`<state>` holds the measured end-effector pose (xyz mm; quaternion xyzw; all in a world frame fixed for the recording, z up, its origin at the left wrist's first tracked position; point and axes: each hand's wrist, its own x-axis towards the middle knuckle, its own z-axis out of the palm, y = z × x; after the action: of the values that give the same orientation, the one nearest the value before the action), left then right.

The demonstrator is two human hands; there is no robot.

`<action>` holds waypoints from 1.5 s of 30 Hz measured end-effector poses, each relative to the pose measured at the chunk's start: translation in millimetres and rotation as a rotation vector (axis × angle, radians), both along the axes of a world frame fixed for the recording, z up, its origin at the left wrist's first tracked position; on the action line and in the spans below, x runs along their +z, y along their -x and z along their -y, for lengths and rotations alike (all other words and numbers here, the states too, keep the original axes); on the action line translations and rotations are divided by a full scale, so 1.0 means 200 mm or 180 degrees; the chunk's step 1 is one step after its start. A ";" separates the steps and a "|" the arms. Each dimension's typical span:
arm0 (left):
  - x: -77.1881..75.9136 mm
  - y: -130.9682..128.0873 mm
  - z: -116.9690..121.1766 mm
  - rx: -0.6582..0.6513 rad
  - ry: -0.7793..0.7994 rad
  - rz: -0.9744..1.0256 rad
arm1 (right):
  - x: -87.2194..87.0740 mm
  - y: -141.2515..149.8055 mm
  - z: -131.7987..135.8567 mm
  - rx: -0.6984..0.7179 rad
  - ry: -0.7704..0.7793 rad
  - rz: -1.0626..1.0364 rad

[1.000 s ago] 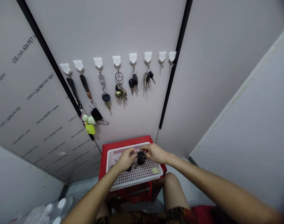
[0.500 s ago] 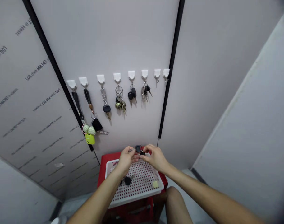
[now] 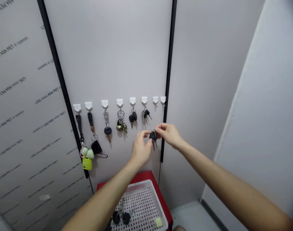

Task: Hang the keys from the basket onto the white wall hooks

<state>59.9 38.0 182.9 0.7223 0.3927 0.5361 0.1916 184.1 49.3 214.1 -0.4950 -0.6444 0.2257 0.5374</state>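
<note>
A ring of black-headed keys (image 3: 153, 136) hangs between my hands, below the row of white wall hooks. My right hand (image 3: 170, 134) pinches it at the top by its ring. My left hand (image 3: 142, 148) is at the other side, fingers curled around the black key heads, thumb below. Two bare hooks, one of them the hook (image 3: 155, 100), are just above. Left of my hands, a key bunch (image 3: 146, 115) and two black-headed keys (image 3: 133, 118) hang on their hooks.
Farther left hang a brass key bunch (image 3: 121, 124), a single key (image 3: 108, 131) and two strapped fobs, one with a lime-green tag (image 3: 87, 163). Below, a white perforated basket (image 3: 158, 197) on a red stool (image 3: 146, 175) holds more keys (image 3: 125, 218) and a yellow note (image 3: 158, 222).
Both hands have risen from over the basket to just under the hooks, bringing the keys up with them. The camera view has tilted upward.
</note>
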 end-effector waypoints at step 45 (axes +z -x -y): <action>-0.79 0.56 0.12 -0.0571 0.1870 -0.0883 | -0.95 0.42 0.16 0.1337 0.1074 0.1333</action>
<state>-51.9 13.7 24.7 0.7340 0.4876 0.2776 0.3827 100.4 17.1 25.0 -0.4690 -0.7823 0.3283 0.2456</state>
